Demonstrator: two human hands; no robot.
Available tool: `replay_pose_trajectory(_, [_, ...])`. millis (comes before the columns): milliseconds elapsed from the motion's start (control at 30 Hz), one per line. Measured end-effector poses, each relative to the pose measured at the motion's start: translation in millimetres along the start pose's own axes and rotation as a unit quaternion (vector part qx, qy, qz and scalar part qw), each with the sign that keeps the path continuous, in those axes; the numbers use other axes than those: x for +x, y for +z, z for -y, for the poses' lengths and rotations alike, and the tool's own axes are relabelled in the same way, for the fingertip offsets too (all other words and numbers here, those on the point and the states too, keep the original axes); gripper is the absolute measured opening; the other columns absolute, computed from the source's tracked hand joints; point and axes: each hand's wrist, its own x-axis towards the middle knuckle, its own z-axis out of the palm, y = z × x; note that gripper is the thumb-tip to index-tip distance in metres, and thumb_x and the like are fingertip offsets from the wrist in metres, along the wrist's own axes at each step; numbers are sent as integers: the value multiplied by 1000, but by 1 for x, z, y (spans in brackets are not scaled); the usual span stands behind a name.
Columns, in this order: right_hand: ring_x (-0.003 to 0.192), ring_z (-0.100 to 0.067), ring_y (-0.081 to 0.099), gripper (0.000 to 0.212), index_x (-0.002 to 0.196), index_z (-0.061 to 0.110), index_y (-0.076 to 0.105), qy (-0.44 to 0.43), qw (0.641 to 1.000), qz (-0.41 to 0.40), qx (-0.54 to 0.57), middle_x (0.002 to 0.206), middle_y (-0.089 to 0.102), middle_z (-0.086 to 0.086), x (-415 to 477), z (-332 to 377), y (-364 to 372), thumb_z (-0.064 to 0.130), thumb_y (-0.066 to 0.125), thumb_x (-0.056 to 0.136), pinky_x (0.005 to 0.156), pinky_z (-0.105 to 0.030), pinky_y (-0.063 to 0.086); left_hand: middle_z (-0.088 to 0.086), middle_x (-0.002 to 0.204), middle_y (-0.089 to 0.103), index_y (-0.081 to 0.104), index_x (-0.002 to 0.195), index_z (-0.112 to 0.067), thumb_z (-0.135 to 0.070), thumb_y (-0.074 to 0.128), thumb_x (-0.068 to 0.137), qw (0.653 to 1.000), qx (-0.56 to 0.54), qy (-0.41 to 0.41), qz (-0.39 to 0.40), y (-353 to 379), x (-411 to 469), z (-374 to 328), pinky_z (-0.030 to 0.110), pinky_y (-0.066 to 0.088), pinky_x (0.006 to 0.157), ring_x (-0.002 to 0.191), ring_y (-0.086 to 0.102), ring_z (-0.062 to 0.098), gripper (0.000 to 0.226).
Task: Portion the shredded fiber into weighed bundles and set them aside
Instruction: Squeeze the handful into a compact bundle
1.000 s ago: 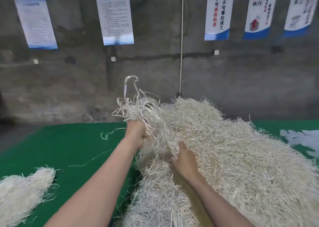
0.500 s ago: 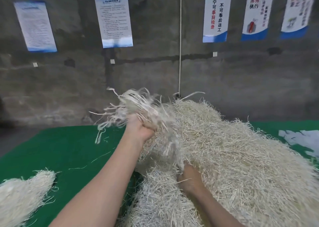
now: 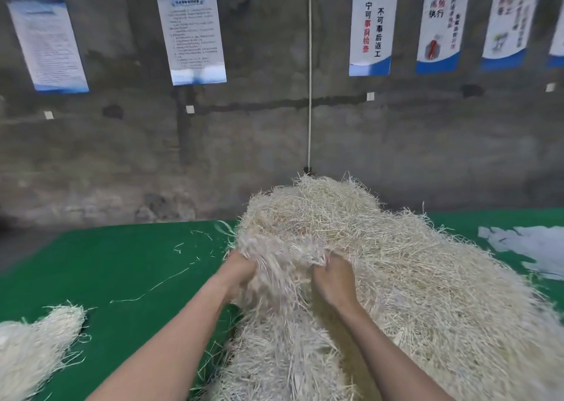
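A big heap of pale shredded fiber point(image 3: 412, 278) covers the right half of the green table. My left hand point(image 3: 239, 274) grips a clump of fiber point(image 3: 283, 257) at the heap's left edge, its fingers buried in the strands. My right hand point(image 3: 334, 278) holds the same clump from the right, fingertips hidden in it. The clump is blurred. A smaller separate bundle of fiber point(image 3: 33, 348) lies at the table's near left.
The green table surface point(image 3: 122, 263) carries a few loose strands point(image 3: 152, 287) between the heap and the small bundle. White sheets point(image 3: 531, 245) lie at the far right. A grey wall with posters point(image 3: 190, 34) and a hanging cord point(image 3: 309, 80) stands behind.
My left hand came down from head height with its clump to the heap's left edge. My right hand rose out of the fiber and now grips the clump beside it.
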Motion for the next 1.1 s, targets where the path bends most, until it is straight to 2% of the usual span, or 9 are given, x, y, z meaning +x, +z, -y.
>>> replay_pose_trajectory(133, [50,2,51,31,67,9,49,-41,989,55,-134,140,48,-6,-17,-21,14,15,43,96,60,-12,49,15,93,62,63,102,-10,2,42,93,967,-249,-8,55,8,-21,-34,26,55,57,71,64,13,26])
replay_pose_trajectory(267, [74,-10,54,23,118,22,53,-29,981,91,-171,109,62,0,-25,-39,17,26,45,97,81,-17,49,17,96,60,58,93,-4,-29,36,103,919,-388,-14,68,22,-23,-46,51,46,94,85,59,32,35])
replay_pose_trajectory(400, [114,-23,54,47,136,10,42,6,962,163,-220,126,57,-8,-35,-67,19,33,49,95,103,-37,43,2,70,41,47,82,-7,-10,35,101,940,-316,81,-99,-6,-15,-65,17,44,42,51,43,12,23])
replay_pose_trajectory(567, [91,-6,59,52,127,26,45,-16,987,141,-78,104,57,12,-38,-24,-3,45,65,82,82,-23,49,6,79,56,55,93,-5,5,41,93,959,-153,191,-142,-41,-22,-81,42,52,89,64,57,11,17])
replay_pose_trajectory(667, [100,-7,58,61,125,31,43,-123,990,63,-43,105,52,19,-26,35,-33,45,68,71,81,-22,50,18,123,55,55,110,-7,-21,35,102,975,-126,144,-111,-33,-26,-66,55,36,105,110,56,29,26])
replay_pose_trajectory(800, [129,-10,36,105,148,29,12,-135,979,143,54,142,32,13,-9,90,-25,47,76,66,106,-37,37,12,80,56,50,79,-3,-17,33,102,959,-269,66,-61,-33,-29,-72,29,54,57,65,60,17,32])
replay_pose_trajectory(867, [91,-4,60,79,145,20,25,-92,973,163,137,114,53,10,-3,93,3,19,71,81,76,-22,54,12,77,62,58,75,-3,-19,40,100,939,-341,50,14,-34,-33,-84,32,59,59,66,62,22,34])
replay_pose_trajectory(933, [51,-1,54,28,119,9,52,-63,989,105,87,83,57,3,8,76,36,3,53,91,44,-13,44,14,83,69,65,82,-3,-29,44,99,933,-355,34,51,-38,-45,-99,44,59,70,77,67,25,38])
replay_pose_trajectory(1100, [76,-14,62,24,114,2,56,-4,970,165,-180,111,62,-9,8,-8,63,9,42,97,64,-21,51,17,111,65,60,104,-3,-48,34,97,851,-520,59,39,-67,-37,-111,46,47,98,116,58,30,52])
